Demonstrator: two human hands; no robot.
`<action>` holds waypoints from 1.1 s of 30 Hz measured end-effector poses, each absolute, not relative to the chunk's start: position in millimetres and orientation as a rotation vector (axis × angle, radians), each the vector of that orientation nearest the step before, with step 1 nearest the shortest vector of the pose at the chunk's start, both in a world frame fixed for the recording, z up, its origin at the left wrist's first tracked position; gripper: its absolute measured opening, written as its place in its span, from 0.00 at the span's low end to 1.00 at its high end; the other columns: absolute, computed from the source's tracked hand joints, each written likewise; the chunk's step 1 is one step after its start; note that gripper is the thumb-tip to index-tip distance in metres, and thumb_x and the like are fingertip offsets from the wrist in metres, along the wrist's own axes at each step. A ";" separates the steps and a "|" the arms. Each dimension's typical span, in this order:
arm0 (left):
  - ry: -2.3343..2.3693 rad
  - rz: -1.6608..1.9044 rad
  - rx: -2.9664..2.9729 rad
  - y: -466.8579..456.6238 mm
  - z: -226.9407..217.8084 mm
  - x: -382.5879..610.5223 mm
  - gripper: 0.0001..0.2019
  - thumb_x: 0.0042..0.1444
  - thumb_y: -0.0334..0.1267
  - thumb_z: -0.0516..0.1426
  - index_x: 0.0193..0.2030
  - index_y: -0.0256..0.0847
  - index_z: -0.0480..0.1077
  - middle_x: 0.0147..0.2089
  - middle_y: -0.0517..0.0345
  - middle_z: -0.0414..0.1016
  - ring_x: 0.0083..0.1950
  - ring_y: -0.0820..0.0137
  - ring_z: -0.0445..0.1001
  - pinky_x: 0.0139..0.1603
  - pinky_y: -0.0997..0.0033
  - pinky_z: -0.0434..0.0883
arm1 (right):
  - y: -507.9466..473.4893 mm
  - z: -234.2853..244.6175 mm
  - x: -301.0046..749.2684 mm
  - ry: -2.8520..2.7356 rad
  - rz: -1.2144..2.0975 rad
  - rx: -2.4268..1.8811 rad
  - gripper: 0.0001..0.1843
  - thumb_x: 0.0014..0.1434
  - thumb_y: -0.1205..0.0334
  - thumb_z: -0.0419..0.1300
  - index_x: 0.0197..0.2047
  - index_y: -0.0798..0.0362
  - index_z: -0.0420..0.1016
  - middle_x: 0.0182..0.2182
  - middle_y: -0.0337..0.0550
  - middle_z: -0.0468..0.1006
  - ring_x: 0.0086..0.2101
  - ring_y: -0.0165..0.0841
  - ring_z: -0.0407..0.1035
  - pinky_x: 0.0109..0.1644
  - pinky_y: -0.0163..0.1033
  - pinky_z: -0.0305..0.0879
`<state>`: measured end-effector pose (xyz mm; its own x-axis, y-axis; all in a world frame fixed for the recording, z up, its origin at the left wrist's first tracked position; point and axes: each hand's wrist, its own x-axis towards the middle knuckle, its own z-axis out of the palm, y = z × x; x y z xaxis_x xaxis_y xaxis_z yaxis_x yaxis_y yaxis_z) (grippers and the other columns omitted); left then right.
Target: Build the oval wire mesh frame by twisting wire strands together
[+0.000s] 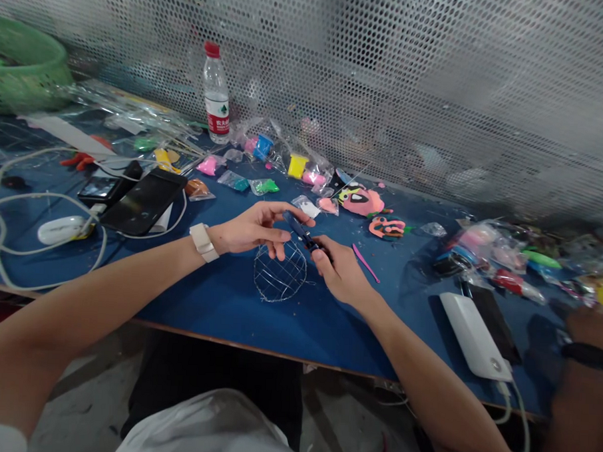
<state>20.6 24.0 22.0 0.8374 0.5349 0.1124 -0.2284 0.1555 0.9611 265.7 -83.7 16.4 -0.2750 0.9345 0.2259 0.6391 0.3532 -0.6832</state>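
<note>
Clasping blue pliers [296, 226] tightly in the right-hand grip [338, 267], at three o'clock from a rounded wire mesh [279, 273] over the worktop [218, 305]. Curling the left-hand grip [254, 229] loosely with parted fingers, at eleven o'clock; cannot tell whether touching the pliers.

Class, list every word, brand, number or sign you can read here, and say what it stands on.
"农夫山": on the red-and-white label of the bottle; any further character curves away.
Label's smaller print: too small to read.
Round mark on the white box-shaped device: too blurred to read.
</note>
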 end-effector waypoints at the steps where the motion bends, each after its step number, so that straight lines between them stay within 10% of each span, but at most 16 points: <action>1: 0.277 0.554 1.309 24.0 21.9 20.7 0.27 0.57 0.42 0.76 0.61 0.40 0.79 0.38 0.52 0.87 0.27 0.66 0.86 0.28 0.75 0.84 | -83.7 16.4 266.0 -2.014 0.638 -1.360 0.31 0.78 0.33 0.46 0.52 0.52 0.76 0.29 0.41 0.77 0.32 0.38 0.73 0.38 0.43 0.61; 10: 0.218 0.611 1.328 22.0 22.9 21.9 0.23 0.59 0.39 0.74 0.60 0.41 0.79 0.74 0.38 0.73 0.31 0.69 0.88 0.27 0.76 0.84 | -83.3 15.0 266.4 -2.049 0.651 -1.359 0.31 0.79 0.35 0.47 0.54 0.54 0.77 0.32 0.42 0.79 0.31 0.36 0.72 0.38 0.42 0.61; 33: 0.222 0.589 1.367 21.8 22.3 21.8 0.26 0.58 0.36 0.74 0.64 0.48 0.81 0.78 0.41 0.68 0.37 0.65 0.90 0.31 0.76 0.86 | -84.1 19.4 266.3 -2.061 0.738 -1.338 0.28 0.79 0.36 0.48 0.49 0.52 0.75 0.29 0.39 0.75 0.29 0.34 0.69 0.37 0.40 0.58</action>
<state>21.8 21.8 22.3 0.8367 0.5156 0.1845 -0.2648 0.0860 0.9605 266.3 -84.1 19.4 -0.3388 0.9268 0.1619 0.6134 0.3481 -0.7090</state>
